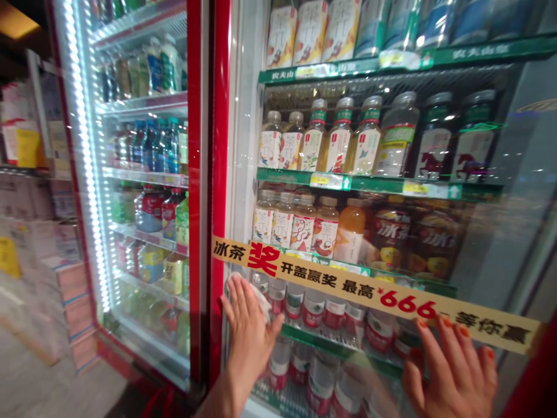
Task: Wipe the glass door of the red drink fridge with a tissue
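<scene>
My left hand (pixel 248 319) presses a white wiping cloth (pixel 260 297) flat against the glass door of a drinks fridge, near its red frame (pixel 221 191). Its fingers are stretched out over the cloth, thumb to the right. A yellow strip (pixel 326 276) with black and red lettering runs slantwise across the door just above this hand. Lower right, my right hand (pixel 455 368) is open with fingers spread, its fingertips at the strip's lower edge by the red digits. It holds nothing.
Behind the glass, bottled drinks (pixel 339 139) stand on green-edged shelves (pixel 304 179). To the left is a second lit fridge (pixel 145 174) with more bottles. Stacked cartons (pixel 39 278) stand on the floor at the far left.
</scene>
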Tool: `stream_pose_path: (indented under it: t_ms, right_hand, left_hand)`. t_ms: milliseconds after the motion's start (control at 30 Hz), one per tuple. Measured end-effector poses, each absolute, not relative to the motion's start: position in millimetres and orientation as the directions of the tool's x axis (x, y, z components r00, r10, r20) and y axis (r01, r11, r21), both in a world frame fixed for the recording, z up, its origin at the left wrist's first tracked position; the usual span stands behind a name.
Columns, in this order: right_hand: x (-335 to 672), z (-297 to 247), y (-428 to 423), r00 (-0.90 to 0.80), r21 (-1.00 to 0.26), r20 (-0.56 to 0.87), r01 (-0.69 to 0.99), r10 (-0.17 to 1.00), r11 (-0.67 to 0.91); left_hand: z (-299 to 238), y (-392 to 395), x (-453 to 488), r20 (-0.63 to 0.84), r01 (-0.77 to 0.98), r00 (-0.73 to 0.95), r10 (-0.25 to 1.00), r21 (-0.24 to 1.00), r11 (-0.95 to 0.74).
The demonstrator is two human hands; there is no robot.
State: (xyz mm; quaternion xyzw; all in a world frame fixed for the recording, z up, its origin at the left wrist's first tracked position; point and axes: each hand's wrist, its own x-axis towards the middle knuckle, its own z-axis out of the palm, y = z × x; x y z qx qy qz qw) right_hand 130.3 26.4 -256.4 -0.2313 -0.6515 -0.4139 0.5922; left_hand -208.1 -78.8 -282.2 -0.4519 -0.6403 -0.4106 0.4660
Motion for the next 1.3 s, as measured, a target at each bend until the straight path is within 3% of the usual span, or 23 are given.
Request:
stream_pose_path:
  t_ms: [100, 167, 367, 467, 533, 633, 700, 733, 867, 1000, 1033, 1100, 1167, 1200, 1300]
  right_hand:
    - [127.5, -255.5, 24.9, -0.181, 0.254, 0.966, 0.797, -0.184, 0.548]
    - [126.3, -254.8, 23.7, -0.183, 0.251, 0.967, 0.795, -0.177, 0.552]
    - [128.1, -253.6, 23.0, -0.199, 0.275, 0.961, 0.79, -0.194, 0.548]
    - [128.4, -254.9, 23.2, -0.205, 0.272, 0.962, 0.797, -0.181, 0.539]
    - [128.1, -257.1, 23.1, -0.205, 0.254, 0.967, 0.807, -0.151, 0.534]
    - [127.7, -260.7, 23.0, -0.197, 0.222, 0.975, 0.822, -0.104, 0.524]
    - [127.5, -262.8, 21.9, -0.181, 0.198, 0.98, 0.827, -0.084, 0.526]
    - [127.4, -263.5, 21.1, -0.171, 0.184, 0.982, 0.828, -0.075, 0.53]
    - [127.5, -263.9, 20.0, -0.146, 0.157, 0.987, 0.812, -0.066, 0.562]
    - [128.6, -260.7, 21.9, -0.134, 0.14, 0.99, 0.796, -0.054, 0.589]
    - [128.0, -260.6, 19.2, -0.126, 0.125, 0.991, 0.789, -0.04, 0.601]
    - [121.9, -264.0, 4.8, -0.068, 0.024, 0.997, 0.762, 0.043, 0.647]
    - [105.8, -275.1, -22.0, 0.026, -0.179, 0.975, 0.684, 0.222, 0.707]
    - [93.7, -284.2, -38.7, 0.05, -0.285, 0.944, 0.623, 0.327, 0.728]
    - [47.1, -321.7, -87.4, -0.024, -0.485, 0.841, 0.407, 0.54, 0.774]
  left_hand:
    - [-242.6, -71.4, -216.7, 0.951, 0.945, -0.292, 0.106, 0.269, 0.188]
    - [-231.7, -66.8, -196.7, 0.95, 0.954, -0.28, 0.137, 0.26, 0.146]
    - [-290.2, -61.4, -112.7, 0.966, 0.981, 0.092, 0.24, -0.129, 0.143]
    - [-305.1, -67.2, -131.5, 0.947, 0.964, 0.178, 0.267, -0.222, 0.148]
    - [-301.0, -71.7, -160.1, 0.961, 0.975, 0.103, 0.255, -0.148, 0.165]
    - [-292.6, -69.3, -181.4, 0.949, 0.958, -0.261, 0.18, 0.231, 0.169]
    - [-298.9, -62.7, -164.4, 0.914, 0.931, -0.36, 0.185, 0.34, 0.13]
    - [-306.5, -58.9, -148.4, 0.927, 0.951, -0.309, 0.211, 0.294, 0.101]
    - [-344.8, -49.3, -87.9, 0.957, 0.992, 0.117, 0.264, -0.103, -0.066]
    - [-357.2, -70.8, -91.0, 0.926, 0.968, 0.218, 0.309, -0.166, -0.188]
    - [-355.6, -80.3, -96.8, 0.917, 0.967, 0.183, 0.356, -0.102, -0.233]
    - [-350.8, -99.2, -106.0, 0.872, 0.922, -0.018, 0.489, 0.203, -0.329]
    - [-347.3, -113.9, -109.5, 0.746, 0.766, -0.233, 0.623, 0.536, -0.354]
    - [-346.6, -119.2, -109.3, 0.691, 0.689, -0.285, 0.664, 0.629, -0.359]
    - [-348.2, -129.8, -102.6, 0.675, 0.648, -0.232, 0.7, 0.644, -0.406]
